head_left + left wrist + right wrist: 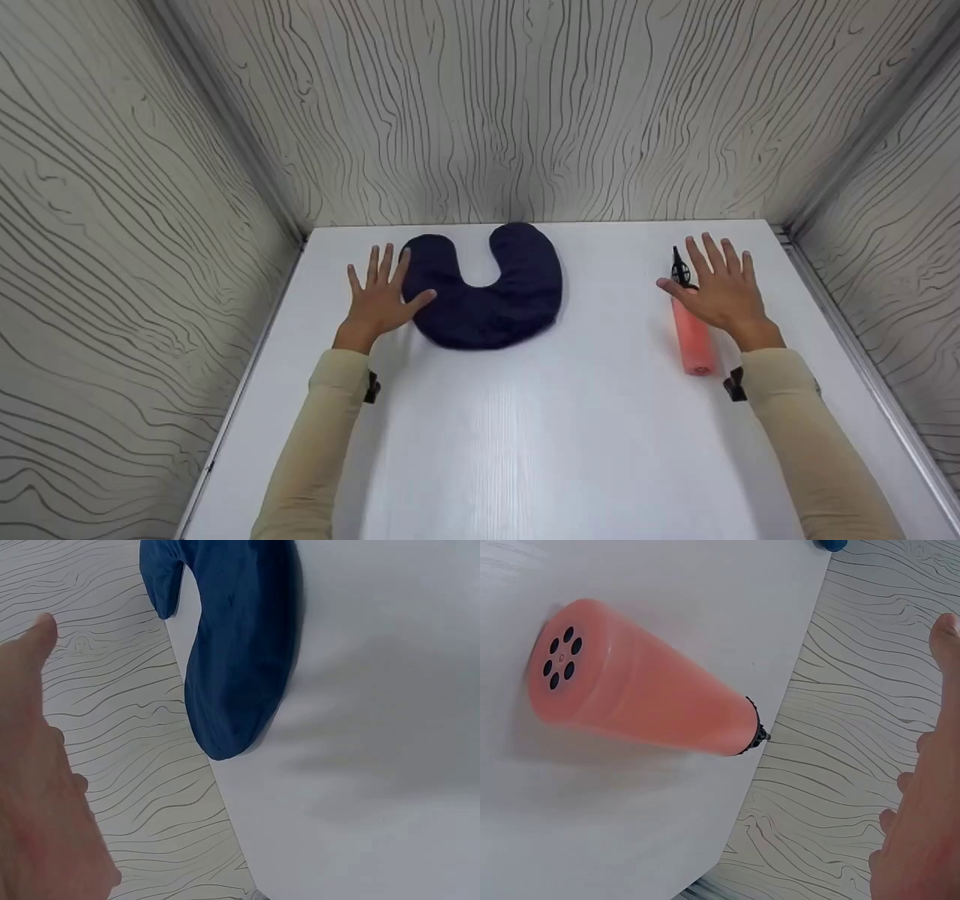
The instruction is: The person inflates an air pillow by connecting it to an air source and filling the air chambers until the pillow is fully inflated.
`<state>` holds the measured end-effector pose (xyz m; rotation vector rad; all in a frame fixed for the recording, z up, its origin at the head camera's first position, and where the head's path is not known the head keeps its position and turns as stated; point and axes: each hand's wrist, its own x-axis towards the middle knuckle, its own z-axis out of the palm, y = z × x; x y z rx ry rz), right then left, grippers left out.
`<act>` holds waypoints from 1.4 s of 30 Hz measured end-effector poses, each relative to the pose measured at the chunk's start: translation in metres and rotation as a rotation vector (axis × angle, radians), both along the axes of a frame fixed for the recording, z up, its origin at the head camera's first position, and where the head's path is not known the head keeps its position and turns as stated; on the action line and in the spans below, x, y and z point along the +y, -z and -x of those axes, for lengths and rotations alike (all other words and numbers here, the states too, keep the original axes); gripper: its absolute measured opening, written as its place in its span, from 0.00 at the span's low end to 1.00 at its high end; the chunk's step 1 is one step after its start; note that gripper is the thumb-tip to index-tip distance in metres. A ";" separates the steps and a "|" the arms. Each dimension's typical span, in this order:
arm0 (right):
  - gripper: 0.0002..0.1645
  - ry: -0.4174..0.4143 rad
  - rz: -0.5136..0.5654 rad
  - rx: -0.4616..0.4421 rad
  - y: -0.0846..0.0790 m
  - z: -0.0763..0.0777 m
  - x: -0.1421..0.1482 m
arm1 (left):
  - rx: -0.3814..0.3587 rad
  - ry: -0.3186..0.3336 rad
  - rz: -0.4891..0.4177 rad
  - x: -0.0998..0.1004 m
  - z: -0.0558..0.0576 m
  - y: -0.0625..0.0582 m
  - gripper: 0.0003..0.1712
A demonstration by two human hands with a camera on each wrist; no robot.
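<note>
A navy U-shaped neck pillow (487,315) lies on the table with its opening toward the back wall; it looks bluer in the left wrist view (240,645). My left hand (376,302), fingers spread, is held over its left arm, thumb and index finger overlapping it in the head view. To the right lies a salmon-pink tapered cylinder (694,337) with a black pointed tip; several dark holes mark its wide end (641,682). My right hand (721,295) is spread above its tip end, and neither hand grips anything.
The white table (480,435) meets a wood-grain patterned back wall (480,112). Similar panels rise at the left (112,262) and right (900,262). Both sleeves carry a small black clip at the cuff.
</note>
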<state>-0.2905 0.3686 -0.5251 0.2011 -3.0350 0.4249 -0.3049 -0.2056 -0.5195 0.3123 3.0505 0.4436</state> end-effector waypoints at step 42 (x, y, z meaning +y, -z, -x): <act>0.59 -0.025 0.113 0.017 0.012 -0.001 -0.020 | 0.019 0.008 -0.053 0.015 0.002 0.012 0.54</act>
